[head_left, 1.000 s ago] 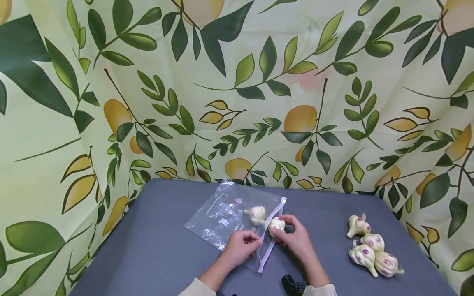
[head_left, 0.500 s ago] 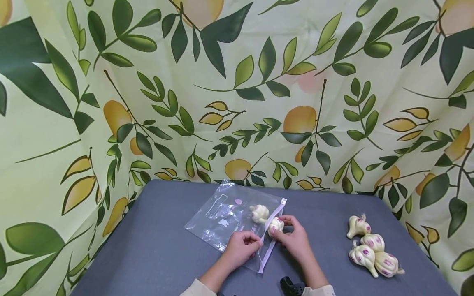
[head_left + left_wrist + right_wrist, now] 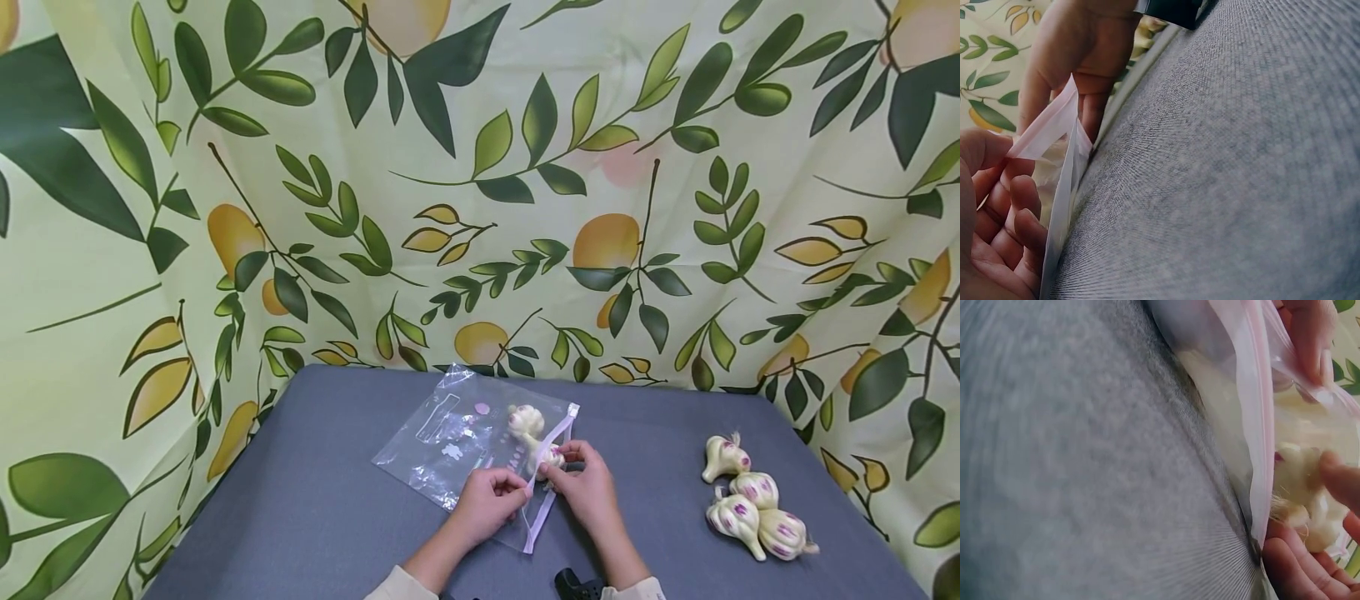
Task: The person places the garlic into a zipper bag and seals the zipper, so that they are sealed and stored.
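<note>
A clear zip bag (image 3: 420, 446) with a pale pink zip strip lies on the table, its mouth facing right. My left hand (image 3: 486, 502) pinches the near lip of that mouth between thumb and fingers; the left wrist view has the strip (image 3: 1054, 122) lifted into a peak there. At the opening, my right hand (image 3: 588, 487) holds a garlic bulb (image 3: 552, 457), partly behind the strip. Thumb and fingers sit around this bulb (image 3: 1297, 472) in the right wrist view, its root tuft toward the fingers. Another garlic bulb (image 3: 527, 421) rests inside the bag, right beside it.
Several more garlic bulbs (image 3: 757, 492) lie grouped at the table's right side. The grey table (image 3: 315, 500) meets a fabric backdrop (image 3: 360, 275) printed with leaves and fruit. A black strapped device (image 3: 577, 585) sits by the right wrist.
My right hand has moved slightly left, taking its garlic bulb deeper into the bag's mouth. The bulb inside has shifted up and right. My left hand keeps its pinch on the lip.
</note>
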A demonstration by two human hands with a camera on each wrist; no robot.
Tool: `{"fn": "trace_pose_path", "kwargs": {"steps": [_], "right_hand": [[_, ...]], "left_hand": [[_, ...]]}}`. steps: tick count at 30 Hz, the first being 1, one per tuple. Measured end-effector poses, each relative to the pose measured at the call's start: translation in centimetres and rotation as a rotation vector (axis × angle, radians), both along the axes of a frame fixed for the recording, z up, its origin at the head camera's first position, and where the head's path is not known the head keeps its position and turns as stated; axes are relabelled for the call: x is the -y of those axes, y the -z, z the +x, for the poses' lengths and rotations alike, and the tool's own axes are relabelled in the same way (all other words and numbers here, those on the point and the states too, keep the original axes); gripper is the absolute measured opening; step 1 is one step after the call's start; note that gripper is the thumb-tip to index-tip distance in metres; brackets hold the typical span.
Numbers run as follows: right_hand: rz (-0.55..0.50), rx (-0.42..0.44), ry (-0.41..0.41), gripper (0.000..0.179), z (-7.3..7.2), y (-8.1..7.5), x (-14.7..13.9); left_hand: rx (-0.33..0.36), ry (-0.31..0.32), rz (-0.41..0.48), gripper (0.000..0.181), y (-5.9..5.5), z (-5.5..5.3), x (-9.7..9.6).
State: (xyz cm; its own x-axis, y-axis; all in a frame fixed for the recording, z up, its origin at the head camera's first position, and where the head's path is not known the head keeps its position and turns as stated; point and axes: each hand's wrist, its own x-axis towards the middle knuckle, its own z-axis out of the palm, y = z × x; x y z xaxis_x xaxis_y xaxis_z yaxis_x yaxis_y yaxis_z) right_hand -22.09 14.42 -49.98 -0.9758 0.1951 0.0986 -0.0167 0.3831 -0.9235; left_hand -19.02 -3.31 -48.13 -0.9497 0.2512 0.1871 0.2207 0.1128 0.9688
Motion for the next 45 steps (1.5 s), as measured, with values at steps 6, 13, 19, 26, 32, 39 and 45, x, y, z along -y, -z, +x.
{"fn": "trace_pose_path", "kwargs": {"steps": [6,13,19,26,32,39,45], "right_hand": [[0.009,-0.024,-0.003,0.018,0.3,0.0,0.3],[0.104,-0.079,-0.067,0.01,0.1,0.3,0.4],[0.139,-0.117,-0.15,0.015,0.2,0.6,0.5],[0.217,-0.158,-0.292,0.029,0.3,0.9,0.5],[0.205,-0.155,-0.367,0.043,0.4,0.9,0.6],[0.224,-0.147,-0.258,0.024,0.4,-0.4,-0.4],[0.291,-0.178,0.011,0.019,0.0,-2.4,-4.0]], "left_hand": [[0.01,0.001,0.008,0.008,0.0,0.1,0.0],[0.018,0.012,0.005,0.008,-0.2,0.2,0.1],[0.016,0.026,0.007,0.009,-0.1,0.1,0.1],[0.007,0.024,0.002,0.009,0.0,0.0,0.1],[-0.003,0.025,-0.007,0.009,-0.3,0.1,0.2],[-0.006,0.022,-0.008,0.009,-0.4,0.0,0.2],[-0.022,0.03,-0.005,0.009,-0.2,0.0,0.2]]}}
